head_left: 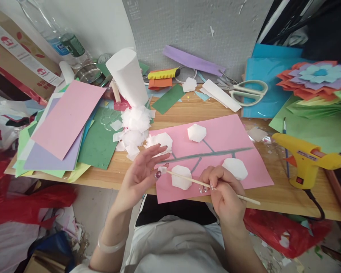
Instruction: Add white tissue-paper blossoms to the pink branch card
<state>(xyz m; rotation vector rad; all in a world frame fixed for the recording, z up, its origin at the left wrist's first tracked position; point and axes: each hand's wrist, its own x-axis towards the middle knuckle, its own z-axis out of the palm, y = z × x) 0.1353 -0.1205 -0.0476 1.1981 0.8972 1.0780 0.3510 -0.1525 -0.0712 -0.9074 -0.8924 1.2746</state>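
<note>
1. Right hand (pixel 226 187) closes around the stick (pixel 190 179), presumably to steady its tip over the pink sheet (pixel 224 131).
2. Left hand (pixel 142 174), fingers loosely spread, pinches a scrap (pixel 162 170) at that tip, apparently keeping the two together.

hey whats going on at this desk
A person's right hand holds a thin stick over a pink sheet. The stick's tip meets a small white scrap at the thumb of the left hand; whether that hand pinches it is unclear. Four white paper shapes lie around a drawn grey-green line, and a pile of white paper pieces sits left of the sheet.
</note>
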